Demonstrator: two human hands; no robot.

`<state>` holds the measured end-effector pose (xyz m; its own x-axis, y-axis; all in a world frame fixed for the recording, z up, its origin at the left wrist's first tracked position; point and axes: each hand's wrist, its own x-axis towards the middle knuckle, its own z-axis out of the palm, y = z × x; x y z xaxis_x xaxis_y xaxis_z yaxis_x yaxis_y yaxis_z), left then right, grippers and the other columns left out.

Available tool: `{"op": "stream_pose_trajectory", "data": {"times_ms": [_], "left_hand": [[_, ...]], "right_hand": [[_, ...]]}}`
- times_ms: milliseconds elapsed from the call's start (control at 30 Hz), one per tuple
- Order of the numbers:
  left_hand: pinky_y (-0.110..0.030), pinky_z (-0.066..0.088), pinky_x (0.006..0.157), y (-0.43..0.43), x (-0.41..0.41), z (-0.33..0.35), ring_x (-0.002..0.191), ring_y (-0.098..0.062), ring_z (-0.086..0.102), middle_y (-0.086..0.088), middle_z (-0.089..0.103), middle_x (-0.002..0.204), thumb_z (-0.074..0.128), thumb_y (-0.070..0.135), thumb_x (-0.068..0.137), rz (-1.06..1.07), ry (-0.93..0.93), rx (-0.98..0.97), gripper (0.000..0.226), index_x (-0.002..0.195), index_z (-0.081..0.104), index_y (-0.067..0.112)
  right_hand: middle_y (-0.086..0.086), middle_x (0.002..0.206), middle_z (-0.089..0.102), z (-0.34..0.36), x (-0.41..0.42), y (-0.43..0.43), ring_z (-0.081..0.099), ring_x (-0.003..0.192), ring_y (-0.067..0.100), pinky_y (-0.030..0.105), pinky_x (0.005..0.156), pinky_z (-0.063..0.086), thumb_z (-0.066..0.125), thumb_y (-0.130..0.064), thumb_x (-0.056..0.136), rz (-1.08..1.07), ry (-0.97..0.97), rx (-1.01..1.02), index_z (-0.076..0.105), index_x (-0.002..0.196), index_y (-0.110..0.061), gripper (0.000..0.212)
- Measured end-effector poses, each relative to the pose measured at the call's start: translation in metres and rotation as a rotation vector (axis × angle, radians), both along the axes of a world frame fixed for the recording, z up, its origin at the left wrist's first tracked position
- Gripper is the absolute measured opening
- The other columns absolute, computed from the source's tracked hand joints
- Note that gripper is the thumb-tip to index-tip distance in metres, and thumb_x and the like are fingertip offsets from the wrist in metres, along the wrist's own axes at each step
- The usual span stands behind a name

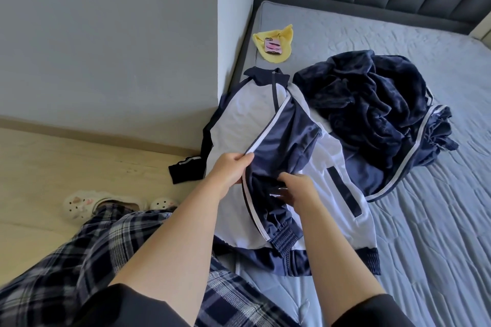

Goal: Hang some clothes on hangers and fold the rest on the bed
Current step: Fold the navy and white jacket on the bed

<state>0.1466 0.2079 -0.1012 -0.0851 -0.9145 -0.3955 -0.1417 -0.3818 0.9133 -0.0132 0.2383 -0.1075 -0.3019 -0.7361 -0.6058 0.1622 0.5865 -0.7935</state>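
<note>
The jacket (247, 114) lay flat at the edge of the bed (425, 220), 1 sleeve (284, 141) folded across it, pinched at its white stripe (268, 125) by the left grip (231, 167) and held near the cuff (283, 237) by the right grip (295, 188); it looked light, limp and likely slick, best taken by seams.

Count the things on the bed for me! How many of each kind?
Jackets: 1, the white and navy jacket, its sleeve held by the left hand and right hand
Dark blue heaps of clothes: 1 heap; garments inside cannot be counted
Yellow cloths: 1 yellow cloth
Phones: 1 pink phone, lying on that cloth
Total: 4 on the bed
</note>
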Motion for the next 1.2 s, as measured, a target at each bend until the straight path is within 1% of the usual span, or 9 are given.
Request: {"op": "stream_pose_trajectory", "data": {"times_ms": [100, 233, 433, 567, 700, 800, 967, 1067, 1200], "left_hand": [[-0.039, 0.047, 0.072, -0.006, 0.005, -0.001, 0.080, -0.024, 0.051, -0.012, 0.052, 0.087, 0.051, 0.034, 0.096, 0.216, 0.031, 0.040, 0.027, 0.078, 0.059, 0.015], [-0.032, 0.044, 0.075, -0.006, 0.011, 0.008, 0.079, -0.022, 0.055, -0.010, 0.059, 0.085, 0.065, 0.037, 0.088, 0.238, 0.098, 0.059, 0.029, 0.082, 0.060, 0.009], [-0.047, 0.051, 0.093, 0.003, 0.015, 0.015, 0.100, -0.034, 0.066, -0.020, 0.068, 0.111, 0.066, 0.021, 0.090, -0.058, 0.150, 0.200, 0.033, 0.116, 0.064, 0.001], [-0.046, 0.048, 0.099, -0.005, 0.015, 0.015, 0.107, -0.031, 0.064, -0.018, 0.067, 0.114, 0.065, 0.027, 0.091, 0.141, 0.100, 0.068, 0.036, 0.113, 0.065, -0.001], [-0.029, 0.056, 0.068, -0.003, 0.023, 0.018, 0.075, -0.018, 0.069, -0.005, 0.073, 0.088, 0.071, 0.033, 0.084, -0.104, 0.092, 0.183, 0.021, 0.092, 0.070, 0.014], [-0.025, 0.051, 0.067, -0.003, 0.021, 0.017, 0.071, -0.014, 0.063, -0.002, 0.068, 0.082, 0.071, 0.022, 0.085, -0.178, 0.037, 0.177, 0.010, 0.091, 0.067, 0.015], [-0.035, 0.048, 0.081, -0.011, 0.016, 0.021, 0.088, -0.026, 0.062, -0.011, 0.065, 0.095, 0.051, 0.019, 0.098, 0.062, 0.098, -0.026, 0.017, 0.091, 0.064, 0.011], [-0.035, 0.050, 0.091, -0.010, 0.012, 0.030, 0.095, -0.026, 0.065, -0.009, 0.070, 0.094, 0.047, -0.007, 0.093, 0.039, 0.266, -0.206, 0.029, 0.093, 0.068, 0.013], [-0.036, 0.042, 0.079, -0.015, 0.018, 0.040, 0.083, -0.027, 0.052, -0.011, 0.063, 0.078, 0.046, -0.020, 0.081, 0.083, 0.375, -0.287, 0.041, 0.073, 0.068, 0.014]], "right_hand": [[0.015, 0.076, 0.056, -0.003, -0.001, -0.004, 0.059, 0.055, 0.025, 0.026, 0.038, 0.051, 0.046, 0.003, 0.094, -0.151, -0.239, -0.042, 0.052, 0.090, -0.002, 0.009], [0.006, 0.082, 0.073, 0.000, -0.001, -0.008, 0.070, 0.072, 0.018, 0.028, 0.065, 0.059, 0.044, -0.021, 0.101, -0.247, -0.653, -0.236, 0.061, 0.103, -0.008, 0.021], [0.016, 0.127, 0.062, -0.001, -0.009, 0.003, 0.058, 0.119, 0.029, 0.044, 0.106, 0.040, 0.056, -0.033, 0.090, 0.191, -0.613, -0.199, 0.055, 0.130, -0.003, 0.050], [0.008, 0.103, 0.071, -0.007, -0.004, 0.007, 0.066, 0.091, 0.023, 0.038, 0.092, 0.050, 0.058, -0.005, 0.091, 0.290, -0.262, -0.166, 0.054, 0.127, 0.004, 0.038], [0.015, 0.108, 0.068, 0.003, -0.006, -0.005, 0.068, 0.091, 0.024, 0.038, 0.076, 0.057, 0.044, -0.021, 0.101, -0.003, -0.476, -0.294, 0.057, 0.121, -0.001, 0.031], [0.014, 0.106, 0.071, 0.008, -0.008, -0.012, 0.071, 0.089, 0.024, 0.035, 0.065, 0.058, 0.040, -0.026, 0.103, -0.089, -0.535, -0.262, 0.056, 0.122, -0.003, 0.034], [0.013, 0.110, 0.068, 0.008, 0.001, -0.013, 0.069, 0.089, 0.024, 0.038, 0.066, 0.058, 0.033, -0.014, 0.104, -0.059, -0.585, -0.276, 0.052, 0.125, -0.010, 0.028], [0.010, 0.094, 0.072, 0.020, 0.001, -0.022, 0.070, 0.084, 0.022, 0.039, 0.078, 0.058, 0.030, -0.004, 0.102, -0.011, -0.616, -0.444, 0.055, 0.112, -0.009, 0.028], [0.009, 0.104, 0.067, 0.044, -0.003, -0.023, 0.064, 0.099, 0.024, 0.039, 0.092, 0.049, 0.038, -0.001, 0.089, 0.101, -0.657, -0.671, 0.053, 0.115, -0.008, 0.031]]}}
